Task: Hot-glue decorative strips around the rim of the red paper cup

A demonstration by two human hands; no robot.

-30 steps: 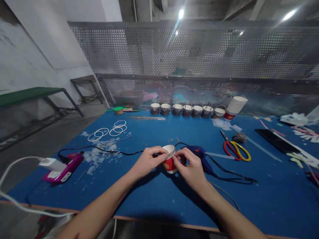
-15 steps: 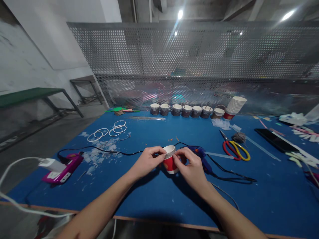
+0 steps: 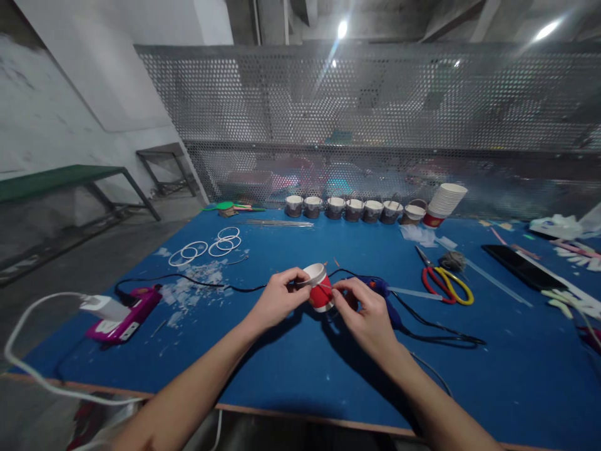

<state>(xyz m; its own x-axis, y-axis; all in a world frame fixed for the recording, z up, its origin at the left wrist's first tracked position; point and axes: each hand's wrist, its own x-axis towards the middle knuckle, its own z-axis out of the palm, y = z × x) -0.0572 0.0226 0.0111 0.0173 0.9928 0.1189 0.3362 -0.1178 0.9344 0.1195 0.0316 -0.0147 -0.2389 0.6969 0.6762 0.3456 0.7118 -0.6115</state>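
A small red paper cup point(image 3: 321, 294) with a white rim tilts above the blue table. My left hand point(image 3: 284, 294) pinches it at the rim, thumb and fingers closed on the left side. On the cup's right, my right hand point(image 3: 359, 307) is closed in a pinch close to the red wall. A thin grey cord seems to cross the cup to these fingertips; its ends there are hard to make out. Behind my right hand lies a blue glue gun point(image 3: 378, 286), partly hidden.
Several covered cups point(image 3: 335, 208) line the back beside stacked paper cups point(image 3: 447, 202). Scissors point(image 3: 448, 285), a grey yarn ball point(image 3: 453, 260) and a black phone point(image 3: 523, 266) lie right. White rings point(image 3: 188, 253), scraps and a purple power strip point(image 3: 126, 318) lie left; black cables cross the table.
The cup has tipped to the left and risen slightly in my left hand. My right fingers have moved from near its rim to a little off its right side.
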